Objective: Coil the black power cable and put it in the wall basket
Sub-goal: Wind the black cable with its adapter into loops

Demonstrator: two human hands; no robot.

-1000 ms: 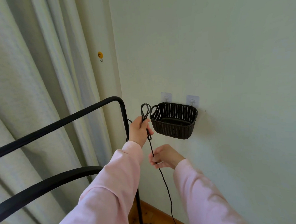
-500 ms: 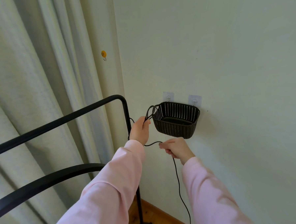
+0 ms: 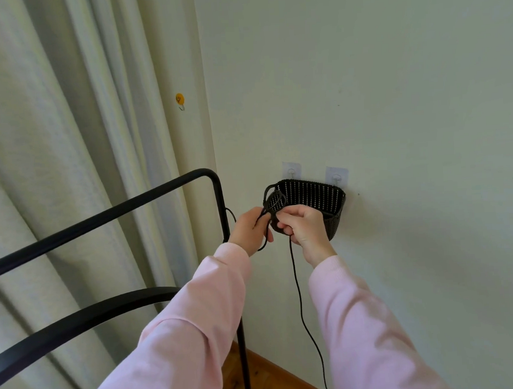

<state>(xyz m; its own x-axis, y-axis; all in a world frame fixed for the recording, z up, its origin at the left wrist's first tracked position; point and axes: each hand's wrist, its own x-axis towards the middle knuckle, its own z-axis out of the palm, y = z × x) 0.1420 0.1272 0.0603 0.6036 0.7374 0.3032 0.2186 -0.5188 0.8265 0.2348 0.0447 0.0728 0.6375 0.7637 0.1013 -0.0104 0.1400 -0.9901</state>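
Pale wall [image 3: 393,98] bears the wall basket [image 3: 317,194]; left hand [image 3: 248,229] and right hand [image 3: 306,226] grips clamp the looped black power cable [image 3: 296,281].

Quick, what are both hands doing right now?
Left hand: closed, holding the cable loops.
Right hand: closed, pinching the same cable.

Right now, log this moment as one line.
left hand: grips black power cable loops; right hand: pinches tail; dark woven wall basket: cable outside

A home room: pale curtains [image 3: 55,175], painted wall [image 3: 393,98], wooden floor [image 3: 268,378], a black metal rack [image 3: 102,217], a smiley hook [image 3: 180,100].
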